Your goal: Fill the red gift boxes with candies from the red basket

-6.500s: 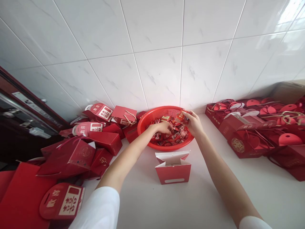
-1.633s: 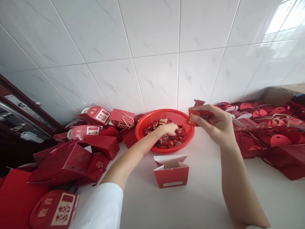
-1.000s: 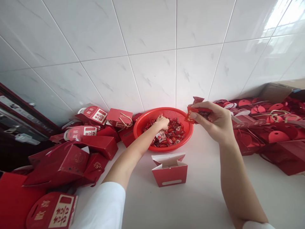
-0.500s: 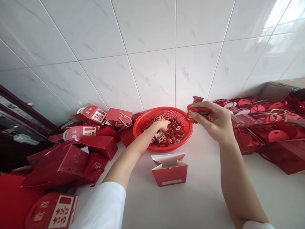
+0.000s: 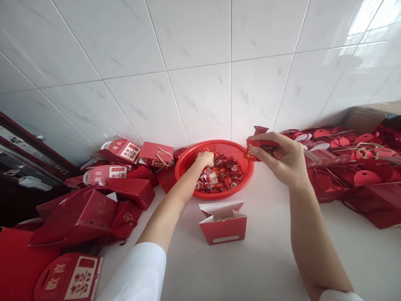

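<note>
My left hand is inside the red plastic basket, at its left part, with fingers curled down among the wrapped candies. What its fingertips grip, if anything, is hidden. Raised at the basket's right rim, my right hand is closed around several red-wrapped candies; one wrapper end sticks up above the fingers. In front of the basket stands a small red paper box, upright, its white-lined top open. Neither hand touches this box.
Red gift boxes with gold lettering are heaped along the left. More red boxes and bags crowd the right side, with a brown carton behind them. A white tiled wall rises directly behind the basket.
My left hand has shifted left within the basket, from the middle of the candies toward the left side, and its fingers are more curled. The right hand holds still with its candies.
</note>
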A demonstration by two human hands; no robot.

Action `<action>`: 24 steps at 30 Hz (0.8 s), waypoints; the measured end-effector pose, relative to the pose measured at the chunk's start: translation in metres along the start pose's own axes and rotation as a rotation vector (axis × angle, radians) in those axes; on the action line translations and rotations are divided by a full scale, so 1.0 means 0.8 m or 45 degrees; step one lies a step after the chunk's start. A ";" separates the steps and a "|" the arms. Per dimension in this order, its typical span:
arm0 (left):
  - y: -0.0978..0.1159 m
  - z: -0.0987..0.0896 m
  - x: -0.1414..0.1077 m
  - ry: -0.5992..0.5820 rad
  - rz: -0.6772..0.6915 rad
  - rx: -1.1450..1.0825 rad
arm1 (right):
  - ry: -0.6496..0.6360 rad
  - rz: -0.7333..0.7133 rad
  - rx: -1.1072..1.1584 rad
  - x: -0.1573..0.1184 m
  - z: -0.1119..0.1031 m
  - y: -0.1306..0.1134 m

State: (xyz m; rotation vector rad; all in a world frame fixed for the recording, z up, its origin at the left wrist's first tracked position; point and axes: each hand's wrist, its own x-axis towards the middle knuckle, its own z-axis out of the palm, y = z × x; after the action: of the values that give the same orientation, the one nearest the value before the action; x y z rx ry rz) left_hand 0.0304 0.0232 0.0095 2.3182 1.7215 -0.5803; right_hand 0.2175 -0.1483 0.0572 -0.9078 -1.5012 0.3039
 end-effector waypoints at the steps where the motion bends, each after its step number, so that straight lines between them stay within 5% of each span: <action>1: -0.003 0.001 0.000 0.008 -0.020 0.000 | 0.005 -0.009 -0.015 0.000 0.000 0.000; 16: 0.013 0.025 0.012 0.204 0.145 0.039 | -0.012 0.010 -0.025 0.001 0.002 0.001; 24: 0.009 0.023 0.017 0.096 0.222 -0.060 | 0.003 0.024 -0.043 0.000 0.000 0.001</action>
State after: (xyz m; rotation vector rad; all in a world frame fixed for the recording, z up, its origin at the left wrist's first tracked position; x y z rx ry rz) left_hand 0.0373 0.0261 -0.0132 2.4532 1.5239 -0.4210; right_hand 0.2177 -0.1473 0.0567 -0.9497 -1.5003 0.2921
